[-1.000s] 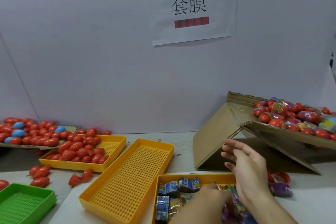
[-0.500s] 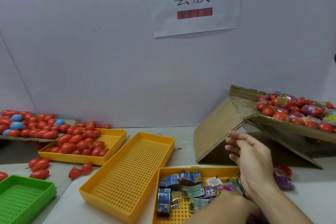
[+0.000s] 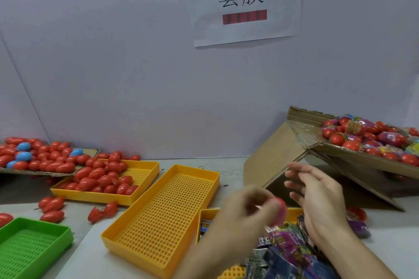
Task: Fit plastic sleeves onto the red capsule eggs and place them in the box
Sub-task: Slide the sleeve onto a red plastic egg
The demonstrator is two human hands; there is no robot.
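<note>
Sleeving step judged in hand: blurred left hand (image 3: 251, 206) grasps a red capsule egg (image 3: 279, 205) above the sleeves (image 3: 285, 244), right hand (image 3: 317, 199) released at three o'clock; next, sleeve it, then carry to box (image 3: 340, 156) at one o'clock.

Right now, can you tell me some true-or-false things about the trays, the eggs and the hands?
1. The long yellow perforated plastic tray in the middle holds no eggs. True.
2. The green plastic tray is full of red eggs. False: nothing shows inside it.
3. A few blue capsule eggs lie among the red ones on the flat cardboard sheet at far left. True.
4. The tilted brown cardboard box holds only blue eggs. False: it holds red eggs, many in colourful sleeves.
5. The blurred left hand holds a red capsule egg. True.
6. The right hand grips a tray. False: its fingers are spread, holding nothing.
</note>
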